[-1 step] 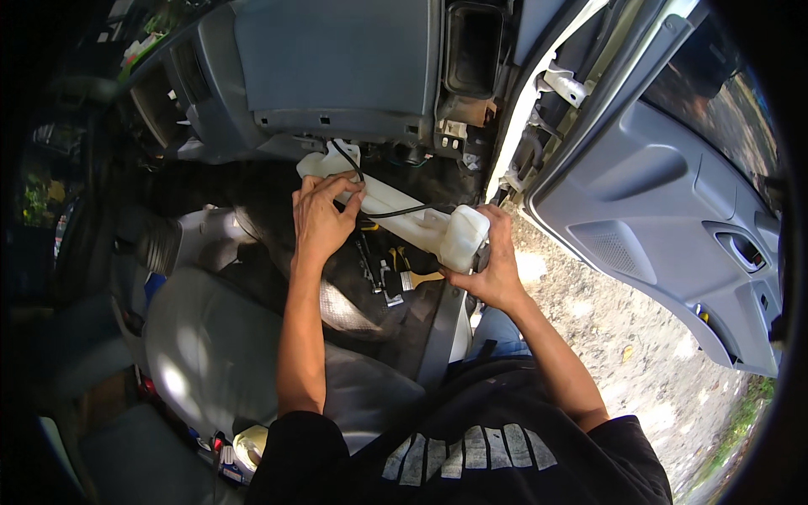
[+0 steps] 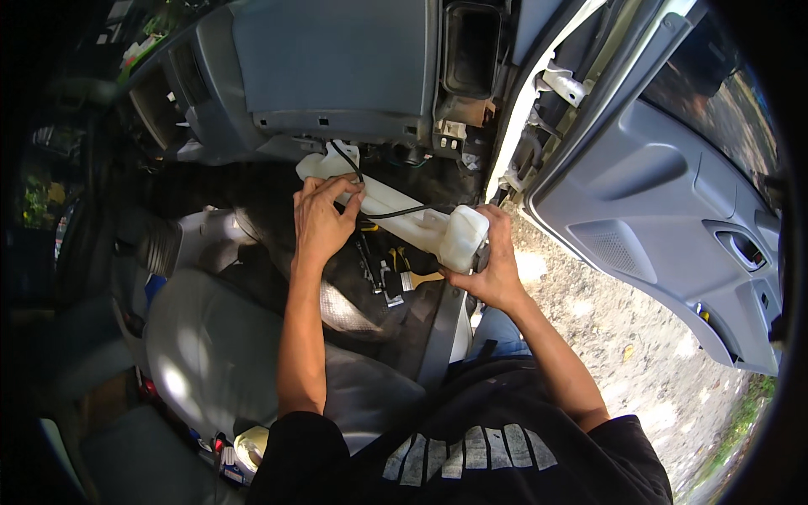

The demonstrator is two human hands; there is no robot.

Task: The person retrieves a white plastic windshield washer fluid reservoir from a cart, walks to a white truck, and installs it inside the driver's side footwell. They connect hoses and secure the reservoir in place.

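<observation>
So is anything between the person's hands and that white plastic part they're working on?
Nothing visible. The left hand rests on the middle of the white plastic housing, by the black cable that runs over it. The right hand grips its rounded end directly.

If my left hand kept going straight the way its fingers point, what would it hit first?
The left hand points up and forward, fingers already on the white plastic housing and its black cable. Past those, probably the grey dashboard underside, though depth is unclear.
</observation>
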